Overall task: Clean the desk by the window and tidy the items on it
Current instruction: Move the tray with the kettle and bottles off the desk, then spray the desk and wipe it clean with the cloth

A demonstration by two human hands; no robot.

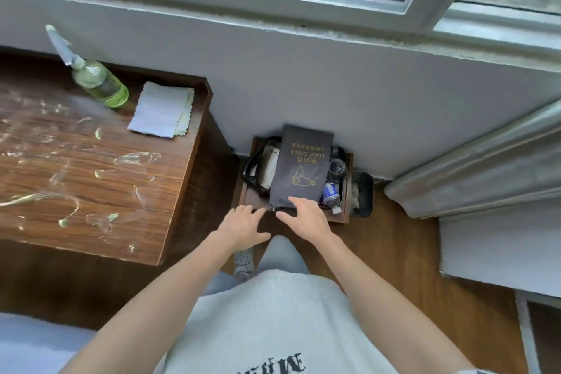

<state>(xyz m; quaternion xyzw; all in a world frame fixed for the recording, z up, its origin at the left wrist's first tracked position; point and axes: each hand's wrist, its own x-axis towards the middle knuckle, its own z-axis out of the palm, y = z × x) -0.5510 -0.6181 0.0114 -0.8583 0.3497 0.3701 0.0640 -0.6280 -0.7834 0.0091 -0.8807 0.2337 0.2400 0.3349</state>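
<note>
The wooden desk (91, 179) at the left is streaked with wet smears. A green spray bottle (100, 85) and a folded cloth (161, 109) stand at its back right corner. On the floor by the wall sits a brown wooden tray (252, 197) holding a kettle (264, 167), a glass (337, 166), a water bottle (331, 194) and a dark hair drier bag (303, 164). My right hand (306, 215) rests with spread fingers on the bag's near end. My left hand (243, 223) lies at the tray's near edge, fingers relaxed.
A small black bin (362, 194) stands right of the tray. Grey curtains (485, 167) hang at the right, above a white ledge (501, 246). The window sill (273, 24) runs above the wall. My shoe (244, 263) is on the wooden floor.
</note>
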